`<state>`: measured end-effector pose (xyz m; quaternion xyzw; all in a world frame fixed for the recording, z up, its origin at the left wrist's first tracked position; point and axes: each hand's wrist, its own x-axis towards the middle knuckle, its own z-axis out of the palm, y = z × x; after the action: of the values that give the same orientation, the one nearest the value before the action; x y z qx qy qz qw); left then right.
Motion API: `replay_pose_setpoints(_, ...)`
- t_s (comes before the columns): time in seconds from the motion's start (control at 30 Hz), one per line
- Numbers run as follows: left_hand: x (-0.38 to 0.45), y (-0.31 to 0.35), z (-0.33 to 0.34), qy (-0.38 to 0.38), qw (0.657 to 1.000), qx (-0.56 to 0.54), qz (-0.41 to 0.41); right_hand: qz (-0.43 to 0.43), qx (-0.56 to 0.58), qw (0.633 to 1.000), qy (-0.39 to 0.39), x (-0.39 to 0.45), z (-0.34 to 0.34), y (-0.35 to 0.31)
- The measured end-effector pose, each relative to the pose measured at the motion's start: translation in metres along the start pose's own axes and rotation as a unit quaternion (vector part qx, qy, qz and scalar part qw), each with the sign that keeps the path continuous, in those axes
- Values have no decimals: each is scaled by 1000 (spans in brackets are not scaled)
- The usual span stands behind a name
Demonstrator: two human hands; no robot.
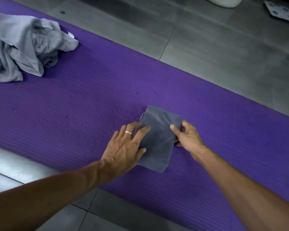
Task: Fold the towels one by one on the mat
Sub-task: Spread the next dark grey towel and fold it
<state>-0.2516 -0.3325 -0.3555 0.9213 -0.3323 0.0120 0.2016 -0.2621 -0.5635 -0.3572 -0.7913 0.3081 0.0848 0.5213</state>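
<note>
1. The fingers of the left hand [123, 147] lie straight and spread, pressing flat on the left edge of the dark grey towel [158, 140]; a ring sits on one of them. They hold nothing, only pin the cloth down.

2. The fingers of the right hand [185, 135] are curled round the towel's right edge, thumb on top of the cloth and the others tucked under or behind it, so this hand grips the towel itself.

3. The dark grey towel lies on the purple mat [73, 114], already a small, thick, many-layered rectangle between the two hands.

4. Judged from that shape, the step in hand is the last of this towel's folds, or the squaring and flattening of it.

5. The next move seems to call for the right hand to let go without dragging the top layer, a smoothing press, then setting the packet aside.

6. Well away from the towel, toward the mat's far left end, a crumpled pile of lighter grey towels [23, 47] waits unfolded, so most of the task appears to remain.

7. Beyond the mat is grey tiled floor [223, 47].
</note>
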Motion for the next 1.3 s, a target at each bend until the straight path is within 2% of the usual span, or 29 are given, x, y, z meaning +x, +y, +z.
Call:
replay_pose_setpoints(0.07,1,-3,5,-13,988,48,147,3,-100,994,40,4,1,-5)
replay_pose_setpoints(0.1,1,-4,7,-35,977,55,202,-9,-181,980,81,3,0,-6)
replay_pose_setpoints(0.13,0,-4,10,-58,970,49,231,-64,-263,954,128,1,-1,-7)
replay_pose_setpoints(0.17,-2,-5,11,-85,968,35,234,-164,-330,916,158,-2,-1,-9)
replay_pose_setpoints(0.2,-5,-6,13,-104,968,16,226,-282,-368,874,143,-5,2,-12)
replay_pose_setpoints(0.23,-9,-8,15,-120,969,-1,214,-376,-380,842,78,-10,7,-17)
replay_pose_setpoints(0.27,-14,-9,17,-129,970,-6,207,-420,-384,822,-19,-10,14,-16)
replay_pose_setpoints(0.33,-22,-12,22,-134,969,9,209,-408,-428,789,-169,-6,24,-10)
replay_pose_setpoints(0.37,-25,-14,25,-135,969,17,208,-402,-462,769,-184,2,26,-7)
replay_pose_setpoints(0.43,-25,-14,31,-133,971,16,199,-415,-524,726,-163,18,24,-4)
replay_pose_setpoints(0.5,-23,-15,35,-127,972,17,199,-410,-562,703,-146,31,21,-9)
replay_pose_setpoints(0.63,-21,-16,35,-128,967,50,212,-354,-610,706,-70,43,21,-28)
replay_pose_setpoints(0.7,-21,-15,32,-126,965,65,222,-383,-595,705,-51,31,20,-28)
replay_pose_setpoints(0.77,-20,-14,30,-120,964,74,227,-446,-586,667,-117,18,10,-8)
replay_pose_setpoints(0.83,-17,-12,28,-111,962,81,235,-422,-607,651,-173,14,-15,7)
replay_pose_setpoints(0.93,-11,-2,29,-97,965,96,226,-345,-640,678,-110,35,-43,-1)
replay_pose_setpoints(1.03,0,8,32,-77,963,132,222,-361,-647,668,-62,30,-38,-12)
replay_pose_setpoints(1.1,7,12,31,-59,959,147,234,-384,-608,692,-59,16,-29,-6)
replay_pose_setpoints(1.2,15,15,22,-75,969,93,216,-358,-591,711,-128,-3,-29,5)
replay_pose_setpoints(1.3,29,7,-6,-114,988,-42,92,-364,-582,711,-154,-11,-37,5)
